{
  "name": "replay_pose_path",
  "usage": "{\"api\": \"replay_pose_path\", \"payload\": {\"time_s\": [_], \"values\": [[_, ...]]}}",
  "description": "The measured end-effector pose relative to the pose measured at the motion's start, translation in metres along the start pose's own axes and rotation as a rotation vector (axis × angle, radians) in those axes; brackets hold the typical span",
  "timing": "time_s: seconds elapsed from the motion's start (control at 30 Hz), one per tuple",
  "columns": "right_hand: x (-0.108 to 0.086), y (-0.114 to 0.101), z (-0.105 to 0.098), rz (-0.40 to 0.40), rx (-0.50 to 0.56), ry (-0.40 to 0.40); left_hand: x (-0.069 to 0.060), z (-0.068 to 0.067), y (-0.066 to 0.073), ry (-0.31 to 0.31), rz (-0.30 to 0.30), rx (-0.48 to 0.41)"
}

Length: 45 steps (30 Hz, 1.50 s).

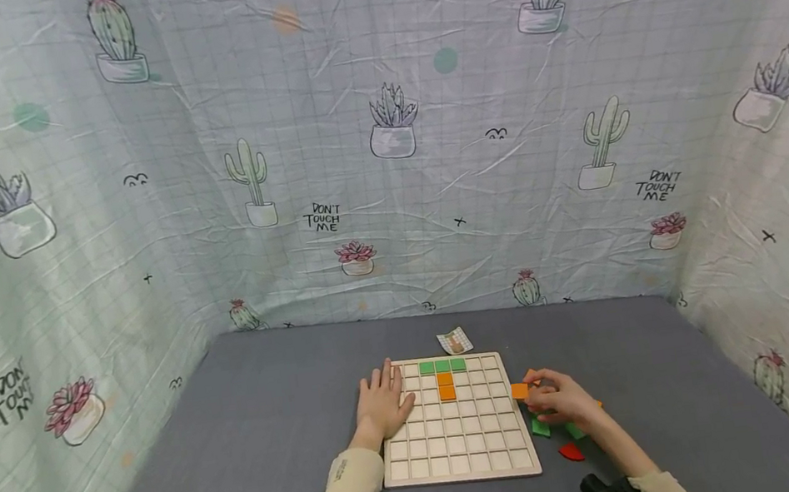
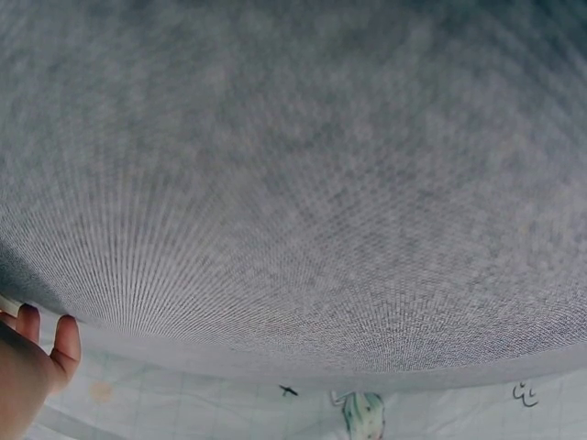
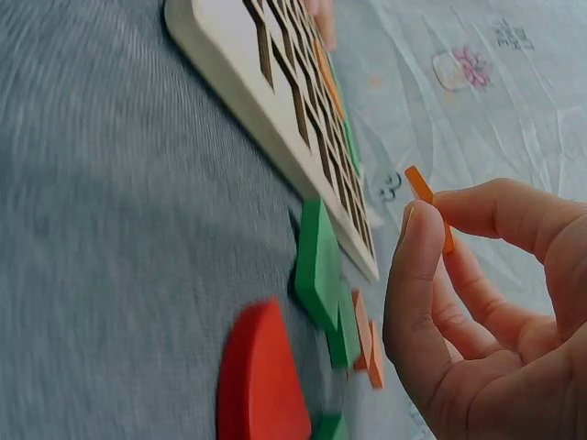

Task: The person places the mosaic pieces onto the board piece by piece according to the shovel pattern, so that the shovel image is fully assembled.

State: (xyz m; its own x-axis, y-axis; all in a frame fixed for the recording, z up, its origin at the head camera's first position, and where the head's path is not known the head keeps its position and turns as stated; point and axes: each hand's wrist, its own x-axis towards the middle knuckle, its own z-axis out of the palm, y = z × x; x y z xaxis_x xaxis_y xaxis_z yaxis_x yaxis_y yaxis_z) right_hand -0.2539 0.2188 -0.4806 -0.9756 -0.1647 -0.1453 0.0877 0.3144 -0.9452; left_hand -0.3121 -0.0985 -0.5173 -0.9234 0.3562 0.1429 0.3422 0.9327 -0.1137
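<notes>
Head view, grey tabletop (image 1: pixel 257 450), cactus-print backdrop (image 1: pixel 423 183), gridded board (image 1: pixel 456 443)

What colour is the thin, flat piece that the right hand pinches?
The thin, flat piece is orange, seen best in the right wrist view.

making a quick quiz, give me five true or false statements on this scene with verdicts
1. The right grip pinches an orange piece. True.
2. Three green squares lie in the far row of the board. True.
3. The left grip rests at the board's right edge. False: the left grip rests at its left edge.
4. The red piece lies on the board. False: the red piece lies on the table, right of it.
5. A small card lies beyond the board's far edge. True.
</notes>
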Motion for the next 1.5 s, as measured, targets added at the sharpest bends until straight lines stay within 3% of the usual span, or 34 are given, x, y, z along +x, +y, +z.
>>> {"api": "replay_pose_path", "payload": {"time_s": [0.13,0.5,1.07,1.5], "values": [[0.002,-0.003,0.008,-0.030,-0.004,-0.055,0.000,-0.001,0.000,0.008,0.004,-0.001],[0.005,-0.019,0.027,-0.003,-0.011,-0.103,-0.001,-0.002,0.001,0.014,0.008,-0.006],[0.029,-0.032,0.062,-0.009,0.009,-0.158,-0.001,-0.004,0.000,0.005,0.014,-0.043],[0.039,-0.034,0.082,0.033,-0.072,-0.121,-0.004,-0.005,0.000,-0.007,0.005,-0.040]]}}
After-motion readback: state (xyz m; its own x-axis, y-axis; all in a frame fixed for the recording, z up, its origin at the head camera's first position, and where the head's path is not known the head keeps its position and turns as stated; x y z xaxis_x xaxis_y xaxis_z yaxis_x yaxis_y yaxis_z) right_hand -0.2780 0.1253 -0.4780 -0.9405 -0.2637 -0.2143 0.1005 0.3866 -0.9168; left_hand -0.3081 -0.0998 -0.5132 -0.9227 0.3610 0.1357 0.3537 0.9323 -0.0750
